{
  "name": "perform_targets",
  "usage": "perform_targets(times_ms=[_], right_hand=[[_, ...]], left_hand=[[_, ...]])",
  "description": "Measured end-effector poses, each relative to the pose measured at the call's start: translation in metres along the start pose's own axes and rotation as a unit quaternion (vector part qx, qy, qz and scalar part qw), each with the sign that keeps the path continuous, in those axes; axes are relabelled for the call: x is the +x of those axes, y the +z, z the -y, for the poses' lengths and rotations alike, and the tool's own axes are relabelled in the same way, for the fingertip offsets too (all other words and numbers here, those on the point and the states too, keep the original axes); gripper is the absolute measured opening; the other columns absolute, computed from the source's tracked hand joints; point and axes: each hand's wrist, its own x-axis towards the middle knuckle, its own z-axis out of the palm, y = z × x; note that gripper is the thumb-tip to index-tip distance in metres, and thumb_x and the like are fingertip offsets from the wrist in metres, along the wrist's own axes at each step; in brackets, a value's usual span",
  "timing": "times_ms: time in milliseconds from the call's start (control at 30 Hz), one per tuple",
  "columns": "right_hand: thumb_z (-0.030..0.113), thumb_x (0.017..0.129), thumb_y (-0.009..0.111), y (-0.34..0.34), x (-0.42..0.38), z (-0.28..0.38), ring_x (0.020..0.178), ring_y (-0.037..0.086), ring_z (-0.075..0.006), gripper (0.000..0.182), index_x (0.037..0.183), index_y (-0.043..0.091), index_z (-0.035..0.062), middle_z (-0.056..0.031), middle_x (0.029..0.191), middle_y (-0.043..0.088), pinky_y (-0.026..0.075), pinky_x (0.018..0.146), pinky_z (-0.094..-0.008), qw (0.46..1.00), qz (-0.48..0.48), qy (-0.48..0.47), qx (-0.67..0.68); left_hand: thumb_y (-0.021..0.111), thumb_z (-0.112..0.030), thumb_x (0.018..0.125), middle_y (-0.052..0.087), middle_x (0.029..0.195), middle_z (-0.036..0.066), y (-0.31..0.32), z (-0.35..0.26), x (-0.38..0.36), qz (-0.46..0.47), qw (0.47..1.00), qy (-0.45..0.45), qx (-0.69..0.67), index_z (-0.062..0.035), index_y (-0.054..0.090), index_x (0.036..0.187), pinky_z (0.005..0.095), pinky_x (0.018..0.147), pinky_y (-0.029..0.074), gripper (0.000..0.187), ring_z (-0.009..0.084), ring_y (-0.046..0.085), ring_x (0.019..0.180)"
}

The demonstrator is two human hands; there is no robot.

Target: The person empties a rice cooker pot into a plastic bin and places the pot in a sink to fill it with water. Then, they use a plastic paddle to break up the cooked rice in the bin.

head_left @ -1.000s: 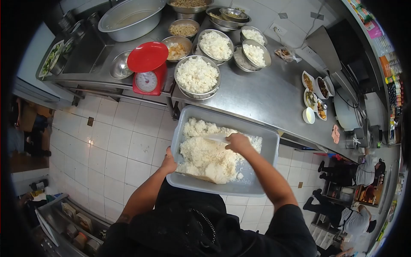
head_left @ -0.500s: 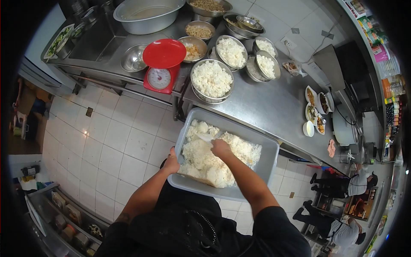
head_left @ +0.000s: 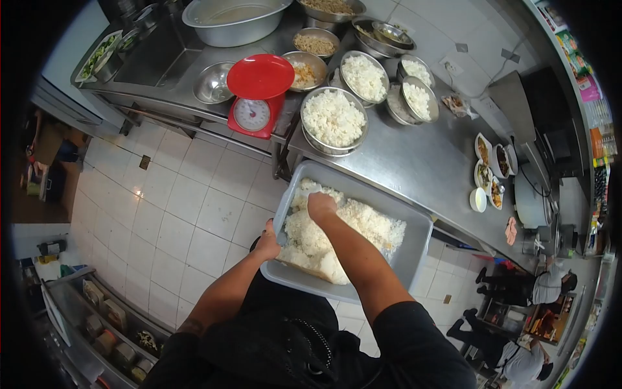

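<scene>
A grey rectangular tub (head_left: 409, 259) full of white rice (head_left: 369, 223) is in front of my body, beside the steel counter. My left hand (head_left: 267, 244) is closed on the tub's left rim. Over the rice at the tub's upper left, my right hand (head_left: 321, 205) is closed round a pale scoop (head_left: 310, 190), which is mostly hidden by the hand. Steel bowls of rice (head_left: 334, 120) stand on the counter just beyond the tub.
On the steel counter (head_left: 414, 162) are a red scale (head_left: 253, 115), an empty steel bowl (head_left: 215, 83), a large metal basin (head_left: 236, 29) and small dishes of food (head_left: 483, 175). Two people (head_left: 518, 353) are at the lower right. A shelf unit (head_left: 97, 311) is at the lower left.
My right hand has moved up and left over the rice with the scoop, of which less shows now. The whole view has shifted slightly; my left hand stays at the tub's rim.
</scene>
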Motion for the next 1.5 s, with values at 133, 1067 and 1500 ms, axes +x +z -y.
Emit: perform_targets(times_ms=[133, 1067, 1500], right_hand=[[0.028, 0.098, 0.06, 0.012, -0.032, -0.046, 0.11, 0.069, -0.0384, 0.04, 0.134, 0.063, 0.0109, -0.022, 0.115, 0.071, 0.056, 0.093, -0.0496, 0.997, -0.043, -0.017, 0.054], [0.018, 0.093, 0.057, 0.013, -0.018, -0.064, 0.112, 0.069, -0.0378, 0.034, 0.123, 0.069, 0.0067, -0.021, 0.119, 0.071, 0.056, 0.096, -0.0476, 0.998, -0.037, 0.017, 0.045], [0.033, 0.097, 0.062, 0.002, -0.107, -0.074, 0.106, 0.071, -0.0367, 0.045, 0.136, 0.06, 0.011, -0.0208, 0.111, 0.073, 0.057, 0.088, -0.0501, 0.997, 0.0, -0.07, 0.013]], left_hand=[[0.06, 0.001, 0.084, 0.048, 0.139, 0.038, 0.004, -0.002, 0.003, 0.003, 1.0, 0.001, -0.023, -0.0102, 0.004, 0.16, 0.0509, 0.106, 0.048, 0.095, 0.0519, 0.056, 0.125], [0.06, 0.001, 0.084, 0.05, 0.138, 0.037, 0.008, 0.003, 0.004, -0.009, 0.999, 0.009, -0.049, -0.0109, 0.008, 0.159, 0.0513, 0.109, 0.045, 0.092, 0.0523, 0.055, 0.127], [0.066, -0.006, 0.085, 0.049, 0.141, 0.037, 0.003, -0.005, -0.002, -0.016, 0.996, 0.059, -0.065, -0.0111, 0.008, 0.159, 0.0503, 0.11, 0.045, 0.094, 0.0502, 0.053, 0.131]])
